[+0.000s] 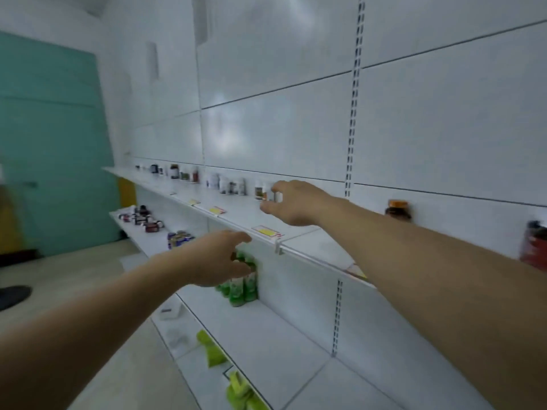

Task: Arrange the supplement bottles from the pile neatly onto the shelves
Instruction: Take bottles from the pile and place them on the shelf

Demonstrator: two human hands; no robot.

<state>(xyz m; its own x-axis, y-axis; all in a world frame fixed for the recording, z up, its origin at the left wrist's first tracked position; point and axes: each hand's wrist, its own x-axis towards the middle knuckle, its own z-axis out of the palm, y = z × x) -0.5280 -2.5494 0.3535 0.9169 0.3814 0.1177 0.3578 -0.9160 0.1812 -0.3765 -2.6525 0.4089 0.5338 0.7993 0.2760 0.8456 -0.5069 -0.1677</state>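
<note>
Your right hand (291,202) is out over the top shelf (236,216), thumb below and fingers above, pinching a small white bottle (270,196) that stands near the back panel. It sits just beside another white bottle with a green label (259,192). That shelf carries a loose row running away to your left: a group of white bottles (228,184), then darker ones (183,173). Off to your right an amber bottle (398,211) and a dark red jar (535,247) stand well apart from the row. All the caps look on, and what is inside any of them cannot be seen. Your left hand (213,258) is one level down, at a tight cluster of upright green bottles (244,287), with the thumb above their dark caps and the fingers curled beneath. The blur hides whether it really holds one. Further left on that middle shelf (130,229) lies the pile of small dark bottles (142,217), some on their sides, with blue-labelled jars (179,238) near it. Yellow price tags (268,231) clip to the top shelf's front edge. The bottom shelf (266,344) holds bright green packets (213,350) along its front.
</note>
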